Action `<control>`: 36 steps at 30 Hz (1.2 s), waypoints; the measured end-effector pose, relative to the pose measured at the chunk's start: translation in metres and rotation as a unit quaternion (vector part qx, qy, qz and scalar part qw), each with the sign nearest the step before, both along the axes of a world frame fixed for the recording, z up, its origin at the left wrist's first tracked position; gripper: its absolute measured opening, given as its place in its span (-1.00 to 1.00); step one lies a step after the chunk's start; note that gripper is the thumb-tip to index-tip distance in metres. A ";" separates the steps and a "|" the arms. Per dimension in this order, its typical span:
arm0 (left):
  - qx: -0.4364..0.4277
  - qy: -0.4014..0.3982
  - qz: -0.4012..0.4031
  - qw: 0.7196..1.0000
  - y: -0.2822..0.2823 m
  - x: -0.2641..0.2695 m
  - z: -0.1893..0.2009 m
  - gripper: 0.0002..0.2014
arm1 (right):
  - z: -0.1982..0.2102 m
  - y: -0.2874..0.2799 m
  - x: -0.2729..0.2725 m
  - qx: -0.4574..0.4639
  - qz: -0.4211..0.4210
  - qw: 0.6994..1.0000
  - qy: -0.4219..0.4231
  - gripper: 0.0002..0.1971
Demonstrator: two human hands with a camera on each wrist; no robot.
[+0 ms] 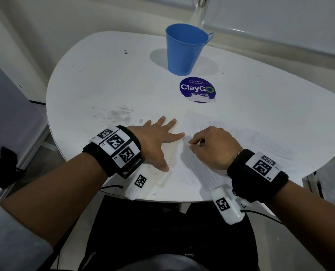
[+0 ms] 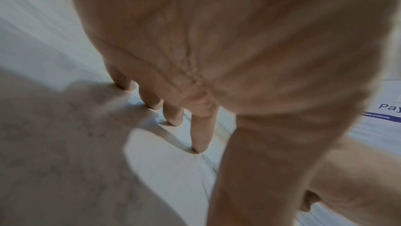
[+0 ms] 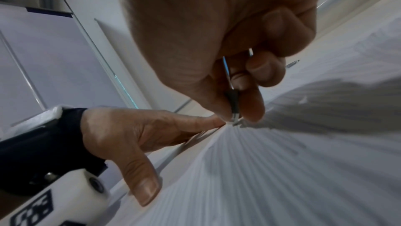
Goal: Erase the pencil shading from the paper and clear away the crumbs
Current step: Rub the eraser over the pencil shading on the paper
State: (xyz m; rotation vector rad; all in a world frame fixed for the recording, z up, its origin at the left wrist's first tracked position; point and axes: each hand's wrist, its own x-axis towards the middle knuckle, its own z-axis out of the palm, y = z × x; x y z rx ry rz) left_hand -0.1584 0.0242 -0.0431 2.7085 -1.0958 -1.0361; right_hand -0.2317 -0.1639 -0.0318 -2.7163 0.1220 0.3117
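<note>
Looking down from the head view, the left hand (image 1: 154,139) is lying flat with fingers spread on the white table (image 1: 104,85), its index fingertip touching the left edge of the paper (image 1: 221,153). The right hand (image 1: 211,147) is resting on the paper with fingers curled, pinching a thin pencil-like tool (image 1: 188,146) against the sheet just beside that fingertip. Grey pencil shading (image 1: 256,141) is covering much of the paper on the right. A blue bucket (image 1: 184,49) is standing upright at the far side, and a round ClayGo sticker (image 1: 197,89) is lying between it and the paper.

From the left wrist, the left hand (image 2: 217,41) is filling the frame, straight fingers (image 2: 201,132) pressing their tips on the pale surface; the picture is blurred.

From the right wrist, the right hand (image 3: 217,32) is gripping the tool (image 3: 234,104) between thumb and fingers, its dark end down on the paper (image 3: 238,169) at the light edge of the shading (image 3: 336,106). The left hand (image 3: 130,135) is lying spread beside it, index tip nearly touching the tool. Whether that end is an eraser cannot be told.
</note>
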 end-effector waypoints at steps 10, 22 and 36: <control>0.000 0.001 -0.005 1.000 -0.001 0.001 -0.002 0.13 | 0.001 0.012 -0.015 0.015 0.059 0.998 -0.007 -0.85; -0.009 -0.005 -0.007 1.000 0.000 0.000 -0.003 0.14 | 0.006 0.009 -0.012 0.050 0.057 0.997 0.028 -0.85; -0.017 0.005 -0.004 1.000 0.003 0.002 -0.006 0.16 | -0.001 -0.009 -0.014 0.033 0.007 0.999 0.010 -0.86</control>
